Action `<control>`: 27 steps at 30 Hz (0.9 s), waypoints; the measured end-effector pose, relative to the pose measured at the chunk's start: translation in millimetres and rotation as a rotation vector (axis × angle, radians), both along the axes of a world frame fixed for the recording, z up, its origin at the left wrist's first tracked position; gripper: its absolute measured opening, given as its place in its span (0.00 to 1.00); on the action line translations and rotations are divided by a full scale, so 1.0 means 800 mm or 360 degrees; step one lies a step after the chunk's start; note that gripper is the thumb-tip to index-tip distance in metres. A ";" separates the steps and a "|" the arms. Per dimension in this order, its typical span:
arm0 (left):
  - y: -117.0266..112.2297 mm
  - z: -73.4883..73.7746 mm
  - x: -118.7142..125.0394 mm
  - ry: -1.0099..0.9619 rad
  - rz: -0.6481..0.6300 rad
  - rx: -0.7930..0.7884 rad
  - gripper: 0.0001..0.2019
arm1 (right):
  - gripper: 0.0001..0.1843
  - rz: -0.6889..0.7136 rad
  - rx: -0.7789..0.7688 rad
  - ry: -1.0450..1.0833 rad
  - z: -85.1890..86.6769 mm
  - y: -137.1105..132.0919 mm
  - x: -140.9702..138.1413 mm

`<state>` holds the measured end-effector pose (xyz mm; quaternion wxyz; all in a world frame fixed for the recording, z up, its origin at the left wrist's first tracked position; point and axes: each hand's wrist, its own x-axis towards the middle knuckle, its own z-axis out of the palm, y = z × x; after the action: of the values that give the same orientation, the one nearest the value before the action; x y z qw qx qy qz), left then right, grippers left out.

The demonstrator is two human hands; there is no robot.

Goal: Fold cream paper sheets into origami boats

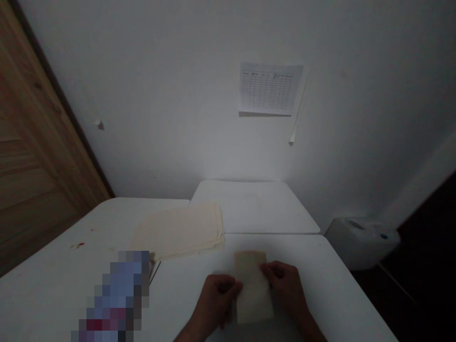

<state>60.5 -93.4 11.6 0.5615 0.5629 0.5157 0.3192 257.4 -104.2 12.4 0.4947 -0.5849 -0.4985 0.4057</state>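
The fingers (232,287) of both hands curl inward, pinching the long edges of a flat beige rectangular fabric piece (253,289). It lies on the white worktop (313,251) between the left hand (215,301) and the right hand (285,287). Beyond the left hand lies a stack of folded cream fabric sheets (178,232), near a pixelated blue-and-maroon blur (117,294). A second white table (254,206) meets the worktop's far edge, below a printed grid chart (269,88) on the white wall (178,95).

Matt cloth (252,287), smooth white tabletop (320,266), wooden door (42,142)
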 end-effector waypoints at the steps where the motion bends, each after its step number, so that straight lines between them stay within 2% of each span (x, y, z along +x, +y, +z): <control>1: 0.000 0.000 0.000 0.0004 0.0003 -0.0001 0.29 | 0.24 -0.0008 -0.0001 0.0021 0.000 0.000 0.000; 6: 0.001 0.000 -0.002 0.0014 0.0071 0.0034 0.30 | 0.26 0.0045 -0.0058 0.0134 -0.003 0.002 -0.001; 13: 0.005 0.003 -0.004 -0.0017 0.0181 0.0076 0.29 | 0.26 0.0175 -0.0110 0.0104 -0.007 0.002 0.000; 20: 0.005 0.003 -0.001 -0.0027 0.0118 0.0045 0.30 | 0.25 0.0126 -0.0038 -0.0017 -0.009 0.002 0.001; 27: -0.001 -0.002 0.000 0.0014 -0.0010 -0.0015 0.31 | 0.24 0.0036 -0.0023 0.0058 -0.007 0.002 0.000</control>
<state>60.1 -94.3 10.4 0.5629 0.5632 0.5180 0.3126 257.3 -102.3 6.6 0.4948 -0.5754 -0.4930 0.4255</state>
